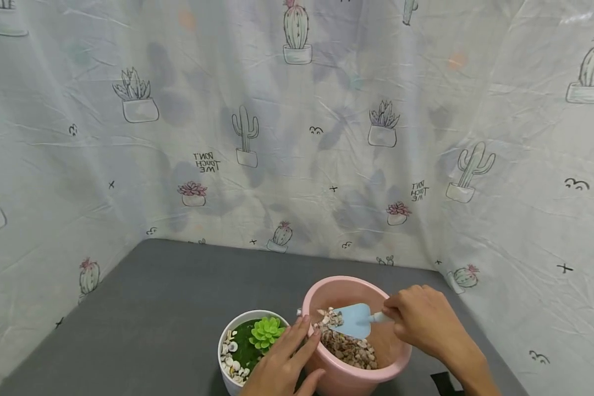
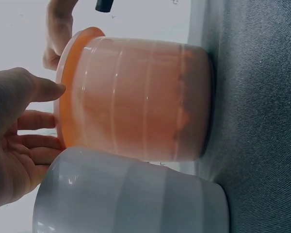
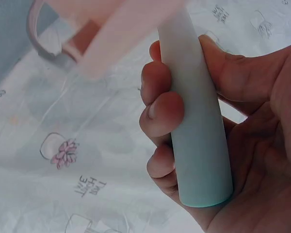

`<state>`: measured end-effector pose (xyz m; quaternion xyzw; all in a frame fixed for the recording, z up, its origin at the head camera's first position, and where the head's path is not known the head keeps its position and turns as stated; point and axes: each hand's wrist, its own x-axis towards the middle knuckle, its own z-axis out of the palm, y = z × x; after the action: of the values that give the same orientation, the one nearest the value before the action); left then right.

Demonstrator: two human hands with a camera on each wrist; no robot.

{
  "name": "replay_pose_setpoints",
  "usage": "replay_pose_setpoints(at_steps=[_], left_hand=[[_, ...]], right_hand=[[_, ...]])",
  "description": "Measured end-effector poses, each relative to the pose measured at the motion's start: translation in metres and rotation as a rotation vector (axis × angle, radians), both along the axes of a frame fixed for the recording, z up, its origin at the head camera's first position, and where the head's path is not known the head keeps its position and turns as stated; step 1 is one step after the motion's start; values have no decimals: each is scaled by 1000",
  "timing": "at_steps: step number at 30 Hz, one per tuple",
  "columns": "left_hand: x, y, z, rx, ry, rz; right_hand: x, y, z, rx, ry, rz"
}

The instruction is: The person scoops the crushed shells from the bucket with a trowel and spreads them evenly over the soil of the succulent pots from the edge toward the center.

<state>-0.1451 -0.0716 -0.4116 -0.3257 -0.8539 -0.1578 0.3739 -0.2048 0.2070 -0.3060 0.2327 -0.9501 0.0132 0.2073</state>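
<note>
My right hand (image 1: 418, 319) grips the pale handle (image 3: 196, 121) of a small light-blue trowel (image 1: 355, 320) inside a pink bucket (image 1: 344, 379). Small stones and shell bits (image 1: 329, 318) lie on the blade's tip, and more brown gravel (image 1: 348, 349) covers the bucket's bottom. My left hand (image 1: 284, 360) rests on the bucket's left rim with fairly straight fingers; in the left wrist view its thumb and fingertips touch that rim (image 2: 63, 111). Close by on the left stands a white pot (image 1: 225, 371) holding a green succulent (image 1: 266, 333), dark green moss (image 1: 247, 344) and white pebbles (image 1: 235, 364).
Bucket and pot stand side by side on a dark grey tabletop (image 1: 153, 319). A curtain (image 1: 297, 137) printed with cacti hangs behind and along both sides. A small black object (image 1: 445, 382) lies by my right forearm. The bucket's handle loop (image 3: 36, 29) shows in the right wrist view.
</note>
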Motion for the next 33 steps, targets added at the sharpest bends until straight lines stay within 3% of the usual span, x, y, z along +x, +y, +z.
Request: replay_pose_setpoints(at_steps=[5, 9, 12, 15, 17, 20, 23, 26, 30, 33], left_hand=[[2, -5, 1, 1, 13, -12], [-3, -7, -11, 34, -27, -34], [-3, -9, -5, 108, -166, -66], [3, -18, 20, 216, -356, -54], [8, -32, 37, 293, -495, -2], [10, -62, 47, 365, -686, 101], [9, -92, 45, 363, -826, 159], [6, -111, 36, 332, -918, 110], [7, -117, 26, 338, -1013, 43], [11, -116, 24, 353, -1031, 92]], right_hand=[[2, 2, 3, -33, 43, 4], [3, 5, 6, -51, 35, 5], [5, 8, 16, -71, 21, -10], [4, 8, 30, -89, 18, -14], [3, 3, 37, -99, 27, 0], [3, -13, 41, -103, 53, 52], [5, -37, 42, -108, 64, 111], [8, -64, 41, -111, 16, 169], [9, -97, 40, -88, -49, 244], [9, -120, 36, -26, -29, 272]])
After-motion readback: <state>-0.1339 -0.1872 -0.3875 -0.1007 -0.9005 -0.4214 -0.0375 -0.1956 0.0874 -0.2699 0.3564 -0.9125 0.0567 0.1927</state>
